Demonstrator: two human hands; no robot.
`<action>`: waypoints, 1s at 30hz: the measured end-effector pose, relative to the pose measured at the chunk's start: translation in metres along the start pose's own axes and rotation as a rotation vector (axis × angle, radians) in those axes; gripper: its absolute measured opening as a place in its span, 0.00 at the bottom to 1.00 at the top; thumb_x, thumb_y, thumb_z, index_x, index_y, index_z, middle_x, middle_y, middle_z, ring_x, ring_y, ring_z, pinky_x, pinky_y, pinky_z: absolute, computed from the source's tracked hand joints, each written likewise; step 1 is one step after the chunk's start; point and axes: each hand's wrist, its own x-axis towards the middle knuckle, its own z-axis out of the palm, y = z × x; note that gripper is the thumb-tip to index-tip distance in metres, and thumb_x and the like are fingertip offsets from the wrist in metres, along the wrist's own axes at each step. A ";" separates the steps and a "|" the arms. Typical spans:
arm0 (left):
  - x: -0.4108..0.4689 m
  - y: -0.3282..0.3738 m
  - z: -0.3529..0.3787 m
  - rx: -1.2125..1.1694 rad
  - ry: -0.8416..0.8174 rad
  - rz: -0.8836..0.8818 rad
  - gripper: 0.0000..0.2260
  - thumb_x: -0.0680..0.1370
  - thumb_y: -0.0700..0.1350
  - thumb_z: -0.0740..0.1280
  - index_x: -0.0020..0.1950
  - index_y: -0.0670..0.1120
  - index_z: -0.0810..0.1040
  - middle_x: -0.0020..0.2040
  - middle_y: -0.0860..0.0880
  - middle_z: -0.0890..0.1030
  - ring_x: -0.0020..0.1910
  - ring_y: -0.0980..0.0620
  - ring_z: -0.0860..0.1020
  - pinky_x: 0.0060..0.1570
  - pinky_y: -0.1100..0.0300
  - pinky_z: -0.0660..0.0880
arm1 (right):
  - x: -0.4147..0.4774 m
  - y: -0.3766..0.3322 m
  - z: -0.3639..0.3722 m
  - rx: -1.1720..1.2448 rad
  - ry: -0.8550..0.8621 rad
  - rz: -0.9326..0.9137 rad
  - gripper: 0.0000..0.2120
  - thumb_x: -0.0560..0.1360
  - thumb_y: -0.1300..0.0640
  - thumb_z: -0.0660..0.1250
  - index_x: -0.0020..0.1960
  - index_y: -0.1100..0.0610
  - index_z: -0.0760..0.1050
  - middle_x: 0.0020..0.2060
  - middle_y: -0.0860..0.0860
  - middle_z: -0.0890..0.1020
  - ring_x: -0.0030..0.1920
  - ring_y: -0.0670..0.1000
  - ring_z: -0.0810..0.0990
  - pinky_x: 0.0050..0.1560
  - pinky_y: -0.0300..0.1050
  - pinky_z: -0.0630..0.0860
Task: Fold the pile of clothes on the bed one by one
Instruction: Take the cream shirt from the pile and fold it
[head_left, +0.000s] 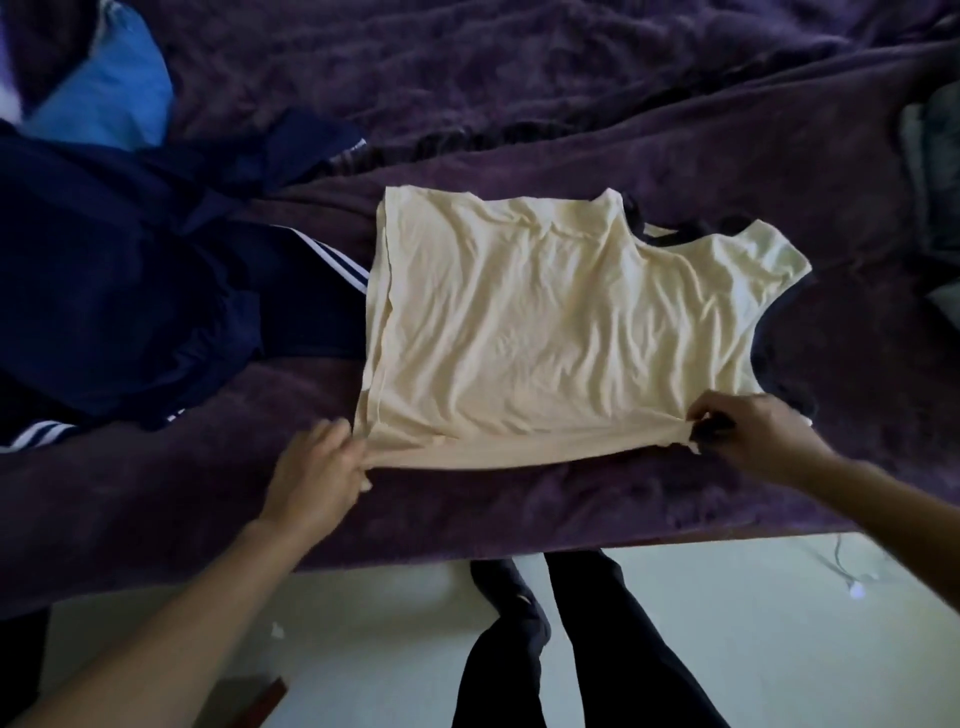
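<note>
A cream sleeveless top (561, 322) with dark trim lies spread flat on the purple bed cover (571, 119), its hem to the left and its shoulder straps to the right. My left hand (317, 473) pinches the near hem corner of the top. My right hand (753, 436) pinches the near edge by the armhole. The near edge is pulled taut between both hands. A heap of navy clothes with white stripes (130, 291) lies at the left, touching the top's hem.
A blue pillow (109, 98) sits at the far left. Grey fabric (935, 171) lies at the right edge. The bed's near edge runs just behind my legs (582, 649). A white cable (852, 577) lies on the pale floor at the right.
</note>
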 end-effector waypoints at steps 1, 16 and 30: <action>0.014 -0.009 -0.010 -0.034 0.040 -0.074 0.09 0.61 0.32 0.75 0.36 0.40 0.79 0.37 0.44 0.75 0.37 0.41 0.75 0.35 0.50 0.73 | 0.017 0.002 -0.014 0.077 -0.020 0.039 0.08 0.68 0.61 0.76 0.44 0.52 0.80 0.36 0.53 0.83 0.38 0.57 0.80 0.39 0.51 0.76; 0.313 -0.048 -0.034 -0.182 0.309 -0.711 0.13 0.76 0.40 0.64 0.60 0.44 0.77 0.61 0.39 0.74 0.61 0.37 0.71 0.60 0.44 0.70 | 0.290 0.014 -0.059 -0.202 0.314 0.057 0.16 0.74 0.54 0.65 0.60 0.56 0.75 0.56 0.61 0.76 0.57 0.64 0.73 0.52 0.57 0.71; 0.311 0.024 0.033 0.116 -0.244 -0.227 0.31 0.73 0.54 0.70 0.73 0.53 0.62 0.73 0.47 0.58 0.73 0.41 0.56 0.65 0.42 0.65 | 0.262 0.093 -0.042 -0.317 0.189 -0.041 0.24 0.77 0.45 0.61 0.70 0.54 0.71 0.72 0.57 0.68 0.73 0.59 0.64 0.66 0.61 0.65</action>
